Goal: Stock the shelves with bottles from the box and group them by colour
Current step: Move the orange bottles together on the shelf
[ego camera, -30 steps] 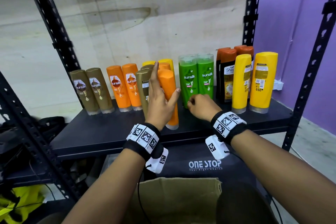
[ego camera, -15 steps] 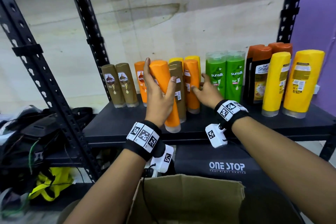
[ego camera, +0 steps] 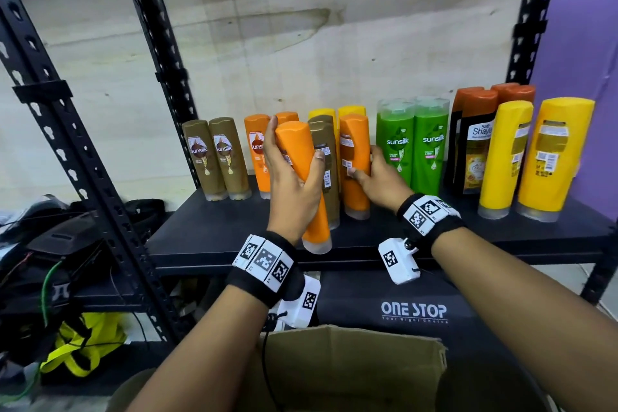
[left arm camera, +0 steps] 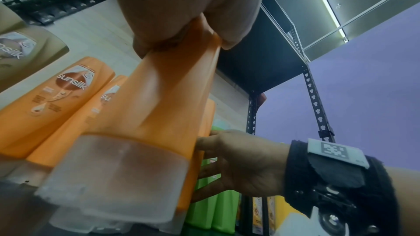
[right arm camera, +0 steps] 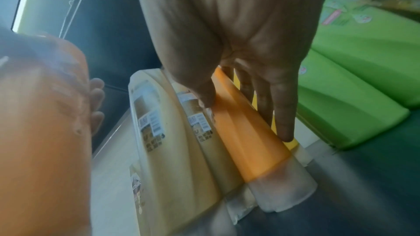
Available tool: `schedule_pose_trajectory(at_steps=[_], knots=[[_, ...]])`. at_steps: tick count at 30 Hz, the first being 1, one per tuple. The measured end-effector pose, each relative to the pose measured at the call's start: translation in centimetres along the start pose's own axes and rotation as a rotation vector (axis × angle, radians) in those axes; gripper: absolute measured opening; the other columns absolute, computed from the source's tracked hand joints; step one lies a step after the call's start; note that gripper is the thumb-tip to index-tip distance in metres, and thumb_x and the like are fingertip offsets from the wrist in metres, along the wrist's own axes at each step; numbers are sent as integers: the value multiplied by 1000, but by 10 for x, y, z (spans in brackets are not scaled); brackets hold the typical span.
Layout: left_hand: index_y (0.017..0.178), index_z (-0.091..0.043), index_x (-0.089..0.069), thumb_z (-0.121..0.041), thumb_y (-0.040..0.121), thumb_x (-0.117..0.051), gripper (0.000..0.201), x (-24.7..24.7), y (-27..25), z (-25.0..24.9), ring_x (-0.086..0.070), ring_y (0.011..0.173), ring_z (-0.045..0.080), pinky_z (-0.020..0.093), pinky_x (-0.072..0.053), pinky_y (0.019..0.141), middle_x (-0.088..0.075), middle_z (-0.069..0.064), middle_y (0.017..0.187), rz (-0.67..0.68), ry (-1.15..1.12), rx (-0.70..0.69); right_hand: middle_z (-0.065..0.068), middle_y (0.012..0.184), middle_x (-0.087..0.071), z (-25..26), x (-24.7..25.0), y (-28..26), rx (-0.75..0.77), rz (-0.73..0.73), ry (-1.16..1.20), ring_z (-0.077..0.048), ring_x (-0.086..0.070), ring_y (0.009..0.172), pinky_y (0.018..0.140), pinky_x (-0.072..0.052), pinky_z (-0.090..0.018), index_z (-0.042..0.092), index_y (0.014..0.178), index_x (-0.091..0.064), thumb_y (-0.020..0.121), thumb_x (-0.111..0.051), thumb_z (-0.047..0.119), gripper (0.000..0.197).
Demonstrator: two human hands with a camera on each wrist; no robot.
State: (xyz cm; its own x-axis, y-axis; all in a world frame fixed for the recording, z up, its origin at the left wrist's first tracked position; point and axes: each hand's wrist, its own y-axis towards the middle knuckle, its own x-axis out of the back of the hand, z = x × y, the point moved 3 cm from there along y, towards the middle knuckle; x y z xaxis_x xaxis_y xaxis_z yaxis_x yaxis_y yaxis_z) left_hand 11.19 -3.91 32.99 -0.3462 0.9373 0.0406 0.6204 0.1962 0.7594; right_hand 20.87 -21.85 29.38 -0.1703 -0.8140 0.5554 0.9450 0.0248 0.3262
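The left hand (ego camera: 290,184) is wrapped round an orange bottle (ego camera: 302,184), thumb on its right edge and fingers curled behind its left side, holding it tilted with its frosted cap down at the front edge of the black shelf (ego camera: 207,237); whether the cap touches the shelf cannot be told; in the left wrist view the same bottle (left arm camera: 159,100) fills the middle, cap nearest the camera; the right hand (ego camera: 378,182) clasps a second orange bottle (ego camera: 355,164) that stands upright on the shelf, thumb on its labelled front and fingers round its right side; in the right wrist view the fingers (right arm camera: 284,107) lie along that bottle (right arm camera: 245,132); between the two orange bottles stand brown bottles (ego camera: 323,174), labels outward; behind them two yellow bottles (ego camera: 334,112) peek up; further left, two orange bottles (ego camera: 256,150) with printed fronts, then a pair of brown bottles (ego camera: 215,157) side by side; right of the right hand stand two green bottles (ego camera: 413,147), then dark bottles with rust-coloured caps (ego camera: 475,144), then two tall yellow bottles (ego camera: 535,157) near the shelf's right end; below the wrists the open cardboard box (ego camera: 351,368) sits nearest the camera; a yellow strap (ego camera: 77,348) lies on the floor at lower left
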Motion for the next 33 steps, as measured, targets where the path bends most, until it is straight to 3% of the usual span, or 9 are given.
schedule_pose_trajectory(at_steps=[4, 10, 14, 18, 24, 28, 31, 33], knots=[[158, -25, -11, -25, 98, -66, 82, -16, -7, -5, -44, 140, 27, 48, -47, 109, -26, 7, 159, 40, -28, 21, -12, 142, -55, -6, 15, -20, 45, -23, 18, -33, -59, 123, 100, -48, -43, 19, 151, -27, 101, -58, 36, 61], [156, -25, -14, -25, 97, -66, 78, -49, -11, -12, -43, 140, 25, 47, -45, 111, -29, 7, 156, 67, -56, -12, -13, 139, -57, -20, 46, -46, 74, -126, 9, -33, -59, 121, 100, -49, -46, 19, 149, -30, 102, -55, 38, 57], [156, -23, -15, -25, 97, -67, 78, -73, -15, -13, -39, 142, 12, 35, -44, 112, -26, -2, 157, 88, -68, -29, -11, 140, -56, -32, 67, -61, 92, -210, 10, -31, -58, 123, 103, -48, -48, 21, 149, -30, 102, -55, 40, 57], [157, -23, -12, -22, 97, -66, 81, -98, -21, -11, -36, 145, 25, 50, -44, 112, -22, 8, 160, 132, -119, 19, -9, 147, -50, -48, 83, -75, 117, -301, 27, -26, -54, 129, 107, -46, -49, 22, 152, -28, 102, -55, 41, 61], [157, -18, -17, -22, 95, -69, 81, -127, -29, -11, -32, 147, 22, 50, -39, 115, -23, 5, 159, 125, -128, 12, -2, 146, -48, -68, 103, -87, 182, -413, 35, -16, -51, 129, 108, -44, -38, 23, 151, -31, 101, -57, 41, 59], [158, -22, -16, -27, 95, -69, 82, -141, -27, -8, -30, 146, 10, 33, -40, 115, -21, -5, 160, 146, -113, 18, -2, 148, -47, -82, 106, -87, 175, -444, 27, -17, -50, 131, 108, -45, -39, 25, 151, -31, 100, -57, 44, 60], [157, -26, -13, -31, 94, -70, 86, -149, -27, -2, -28, 143, -6, 21, -39, 112, -20, -23, 156, 135, -127, 24, -1, 147, -46, -88, 107, -87, 177, -469, 87, -13, -50, 129, 101, -46, -29, 31, 147, -29, 97, -60, 48, 61], [155, -32, -9, -34, 91, -74, 92, -151, -29, 3, -37, 142, 3, 20, -44, 106, -28, -11, 154, 94, -158, 56, -1, 144, -45, -91, 107, -86, 181, -458, 154, -12, -49, 127, 98, -46, -26, 30, 145, -31, 97, -60, 49, 59]])
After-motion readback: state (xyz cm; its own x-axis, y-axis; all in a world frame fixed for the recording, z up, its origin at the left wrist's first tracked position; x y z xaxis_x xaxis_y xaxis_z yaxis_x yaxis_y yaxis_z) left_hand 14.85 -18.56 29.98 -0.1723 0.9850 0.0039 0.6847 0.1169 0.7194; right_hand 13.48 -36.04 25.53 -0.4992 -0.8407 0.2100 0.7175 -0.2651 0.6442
